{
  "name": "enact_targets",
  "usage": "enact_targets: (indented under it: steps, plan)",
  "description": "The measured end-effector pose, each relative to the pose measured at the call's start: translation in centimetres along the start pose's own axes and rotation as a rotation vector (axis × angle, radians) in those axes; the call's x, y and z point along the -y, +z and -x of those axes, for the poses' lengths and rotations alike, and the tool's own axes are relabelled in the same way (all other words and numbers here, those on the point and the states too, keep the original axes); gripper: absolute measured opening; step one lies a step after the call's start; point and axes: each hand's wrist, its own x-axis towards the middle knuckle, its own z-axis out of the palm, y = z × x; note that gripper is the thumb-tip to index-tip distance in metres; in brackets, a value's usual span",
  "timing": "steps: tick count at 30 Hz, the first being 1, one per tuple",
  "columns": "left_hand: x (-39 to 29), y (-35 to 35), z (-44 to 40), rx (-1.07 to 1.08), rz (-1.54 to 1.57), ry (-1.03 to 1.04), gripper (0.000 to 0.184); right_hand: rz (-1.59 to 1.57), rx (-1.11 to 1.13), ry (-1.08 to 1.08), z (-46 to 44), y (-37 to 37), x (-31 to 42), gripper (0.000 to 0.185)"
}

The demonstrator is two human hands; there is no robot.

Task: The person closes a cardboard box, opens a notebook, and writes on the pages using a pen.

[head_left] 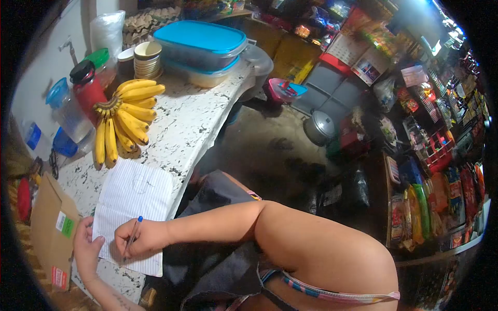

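While right fingers [121, 237] grip pen [138, 225], blue-lidded tubs [202, 52] stand stacked, contents unclear.

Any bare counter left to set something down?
Largest patch: counter, between bananas, blue-lidded containers and front edge. Smaller: strip between bananas, paper and cardboard box. Crowded: wall side, with red jar and pitcher; paper's lower end, with left hand and right hand.

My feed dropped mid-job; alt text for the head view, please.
A person's right hand holds a pen, tip down, on lined paper, while the left hand rests at the paper's left edge. The paper lies on a speckled white counter, with bananas just beyond it and a cardboard box beside the left hand.
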Motion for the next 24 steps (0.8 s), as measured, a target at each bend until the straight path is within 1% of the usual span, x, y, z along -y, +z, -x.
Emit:
enact_targets:
  steps: [4,10,12,15,24]
  plan:
    - [-0.6,0.2,0.1,-0.007,-0.042,0.003,0.057,0.053,-0.013,0.008,-0.1,-0.2,-0.1,0.01]
    - [-0.3,0.3,0.1,0.002,0.01,0.013,0.057,0.068,-0.01,0.013,0.0,-0.2,-0.3,0.01]
    - [-0.8,0.1,0.1,0.013,-0.023,-0.025,0.058,0.089,-0.01,0.035,0.1,-0.2,0.2,0.01]
    - [-0.6,0.1,0.0,0.013,-0.022,-0.043,0.058,0.103,0.005,-0.006,0.1,-0.2,0.3,0.009]
    - [-0.7,0.2,-0.1,0.002,-0.008,-0.038,0.059,0.134,-0.002,-0.002,0.1,-0.3,0.3,0.009]
